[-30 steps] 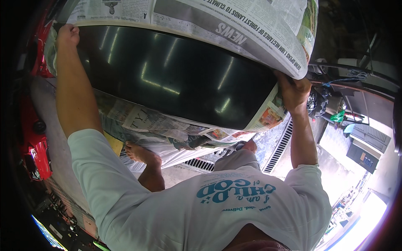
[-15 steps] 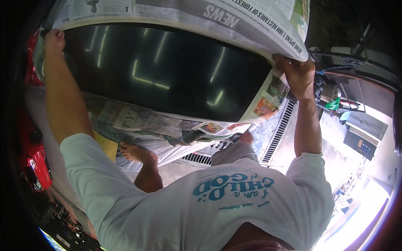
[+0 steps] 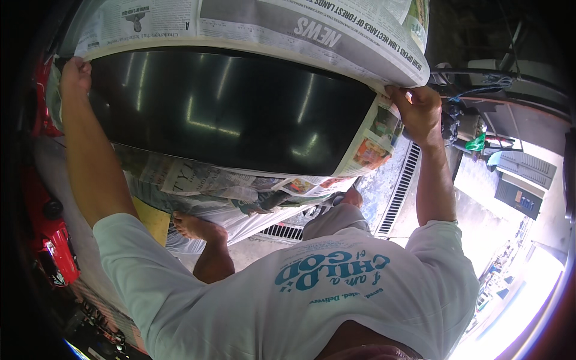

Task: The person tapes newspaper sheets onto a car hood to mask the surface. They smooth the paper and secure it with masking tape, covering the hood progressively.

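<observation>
My left hand [image 3: 77, 77], near ten o'clock, sits lower and further out in my view than a second ago, having drifted toward seven-thirty. The glossy black, gently curved panel [image 3: 234, 114] has shifted toward nine o'clock, and its top edge slopes down toward three less steeply. At two o'clock, the corner of the printed grey-and-white newspaper sheet [image 3: 258, 27], which earlier hung over my right hand [image 3: 423, 115] and hid my fingers, now lies above it, so my thumb and bent forefinger show. More of the coloured newspaper strip [image 3: 371, 153] shows between panel and hand.
</observation>
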Available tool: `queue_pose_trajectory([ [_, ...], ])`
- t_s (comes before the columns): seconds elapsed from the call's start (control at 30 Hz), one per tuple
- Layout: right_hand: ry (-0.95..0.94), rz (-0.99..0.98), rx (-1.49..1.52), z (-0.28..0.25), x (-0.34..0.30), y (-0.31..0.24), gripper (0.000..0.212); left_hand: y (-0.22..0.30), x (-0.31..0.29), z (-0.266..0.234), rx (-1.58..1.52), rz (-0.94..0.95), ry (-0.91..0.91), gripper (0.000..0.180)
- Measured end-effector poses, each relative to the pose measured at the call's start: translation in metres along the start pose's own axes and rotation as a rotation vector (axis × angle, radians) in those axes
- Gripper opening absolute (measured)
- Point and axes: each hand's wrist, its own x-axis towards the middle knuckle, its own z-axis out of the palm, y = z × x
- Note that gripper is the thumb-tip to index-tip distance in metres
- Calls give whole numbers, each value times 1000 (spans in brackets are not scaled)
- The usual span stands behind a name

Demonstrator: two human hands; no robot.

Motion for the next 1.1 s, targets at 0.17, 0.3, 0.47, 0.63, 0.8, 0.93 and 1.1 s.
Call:
queue_pose_trajectory([
  [0.17,18,26,-12,-5,-6,16,19,0,-16,5,44,15,32,22],
  [0.3,-33,134,-105,-8,-6,-6,20,1,-30,22,120,-17,27,21],
  [0.47,-46,128,-92,-8,-3,-8,21,1,-30,16,149,-15,69,19],
  [0.63,-38,119,104,0,-4,-11,22,5,-46,20,186,-44,56,20],
  [0.8,-58,175,170,-1,1,-10,21,14,-75,34,146,-100,52,26],
  [0.93,-57,245,174,-2,0,-13,23,14,-73,19,164,-110,-67,30],
  [1.1,-69,323,131,-7,-1,-11,24,10,-75,9,230,-77,-153,36],
])
